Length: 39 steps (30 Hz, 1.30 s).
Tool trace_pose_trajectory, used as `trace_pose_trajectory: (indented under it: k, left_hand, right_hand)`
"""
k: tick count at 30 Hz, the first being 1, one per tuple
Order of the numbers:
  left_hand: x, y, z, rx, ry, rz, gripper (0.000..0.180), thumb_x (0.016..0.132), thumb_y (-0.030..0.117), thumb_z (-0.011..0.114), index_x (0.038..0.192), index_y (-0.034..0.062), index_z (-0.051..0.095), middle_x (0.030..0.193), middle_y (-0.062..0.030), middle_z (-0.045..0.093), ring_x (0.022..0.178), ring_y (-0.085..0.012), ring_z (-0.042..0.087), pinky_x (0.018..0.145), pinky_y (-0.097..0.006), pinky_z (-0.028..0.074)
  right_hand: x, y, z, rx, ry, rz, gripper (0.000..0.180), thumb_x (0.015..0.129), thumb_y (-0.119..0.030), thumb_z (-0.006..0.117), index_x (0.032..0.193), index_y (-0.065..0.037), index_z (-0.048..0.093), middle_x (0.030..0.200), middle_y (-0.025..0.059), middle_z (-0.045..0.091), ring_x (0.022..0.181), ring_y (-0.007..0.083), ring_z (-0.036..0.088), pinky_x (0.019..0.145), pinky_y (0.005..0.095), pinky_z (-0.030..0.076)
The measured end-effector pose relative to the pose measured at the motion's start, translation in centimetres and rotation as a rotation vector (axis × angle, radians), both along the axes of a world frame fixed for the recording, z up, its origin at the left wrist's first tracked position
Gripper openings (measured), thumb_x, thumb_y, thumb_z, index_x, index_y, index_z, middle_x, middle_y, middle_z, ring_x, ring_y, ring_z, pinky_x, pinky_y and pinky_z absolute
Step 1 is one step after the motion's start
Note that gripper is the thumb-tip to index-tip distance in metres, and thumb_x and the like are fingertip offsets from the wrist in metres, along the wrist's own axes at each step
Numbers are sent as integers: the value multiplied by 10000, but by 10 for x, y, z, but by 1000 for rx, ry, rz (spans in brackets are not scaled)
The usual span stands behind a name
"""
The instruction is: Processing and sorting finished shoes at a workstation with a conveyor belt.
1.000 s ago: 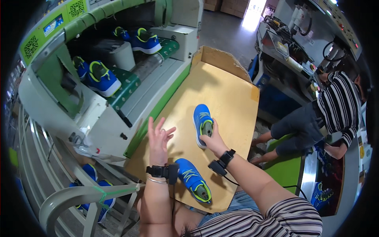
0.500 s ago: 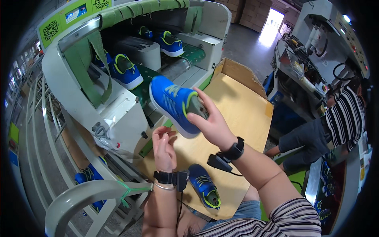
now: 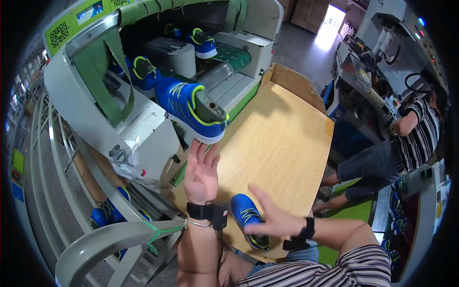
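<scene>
A blue shoe with yellow-green trim and a grey last inside (image 3: 192, 109) is at the front edge of the green-and-white machine (image 3: 143, 129), just above my left fingertips. Neither hand grips it. My left hand (image 3: 201, 173) is raised with palm open and fingers spread, a black wristband below it. A second blue shoe (image 3: 248, 225) lies at the near edge of the wooden table (image 3: 282, 143). My right hand (image 3: 273, 220) is beside this shoe with fingers apart, reaching over it.
More blue shoes (image 3: 203, 42) ride the machine's green conveyor behind green strap curtains (image 3: 107, 81). A cardboard flap (image 3: 291, 81) stands at the table's far end. A person in a striped shirt (image 3: 416, 129) sits at the right. Shoes (image 3: 107, 213) rest on a low rack left, behind a grey rail (image 3: 110, 241).
My right hand lifted one blue shoe from the table to the machine, let it go, and dropped back to the second shoe. My left hand stayed raised and open.
</scene>
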State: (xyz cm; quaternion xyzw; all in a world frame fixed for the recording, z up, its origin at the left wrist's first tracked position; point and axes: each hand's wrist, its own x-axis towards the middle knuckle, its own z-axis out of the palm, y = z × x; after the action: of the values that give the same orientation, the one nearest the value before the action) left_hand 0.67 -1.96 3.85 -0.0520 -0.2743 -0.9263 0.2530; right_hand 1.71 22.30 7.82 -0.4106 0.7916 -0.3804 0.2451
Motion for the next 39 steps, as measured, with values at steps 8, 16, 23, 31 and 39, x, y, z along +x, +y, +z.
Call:
trace_pose_trajectory:
  k: [8, 16, 23, 31, 39]
  left_hand:
    - [1, -7, 5, 80, 60, -57, 620, 995, 384, 465, 1538, 104, 359, 1596, -72, 369, 1494, -298, 273, 1169, -480, 229]
    - [0, 1, 31, -29, 3, 46, 791, 944, 409, 508, 1605, 115, 187, 1663, -41, 217, 1469, -335, 303, 1148, -451, 249]
    - [2, 5, 43, -92, 34, 44, 887, 899, 407, 596, 1610, 126, 146, 1669, -3, 196, 1436, -309, 373, 1138, -425, 299]
    - [-3, 11, 42, -192, 21, 33, 830, 957, 354, 554, 1607, 88, 110, 1667, -111, 168, 1391, -347, 446, 1103, -421, 388]
    - [-6, 20, 49, -174, -195, 137, 678, 991, 344, 499, 1561, 60, 266, 1602, -127, 336, 1301, -315, 520, 1089, -406, 367]
  right_hand:
    - [43, 51, -60, -134, -343, -302, 799, 856, -187, 750, 1496, -34, 296, 1379, 249, 507, 1335, 327, 489, 1109, 376, 391]
    - [-39, 43, -16, -260, -496, -559, 541, 929, -131, 700, 1372, -61, 397, 1182, 109, 604, 1070, 140, 580, 934, 308, 480]
    - [-212, -55, 96, -582, 364, -430, 450, 877, -224, 720, 1228, -70, 485, 1006, 95, 634, 928, 170, 605, 815, 325, 505]
    - [-370, -181, 131, -244, 729, -465, 770, 788, -201, 802, 1469, -318, 463, 1436, 226, 452, 1266, 427, 522, 1078, 433, 443]
    - [-313, -137, 61, -578, 921, -499, 368, 883, -220, 659, 1203, -56, 584, 1183, 194, 571, 1152, 375, 532, 988, 453, 434]
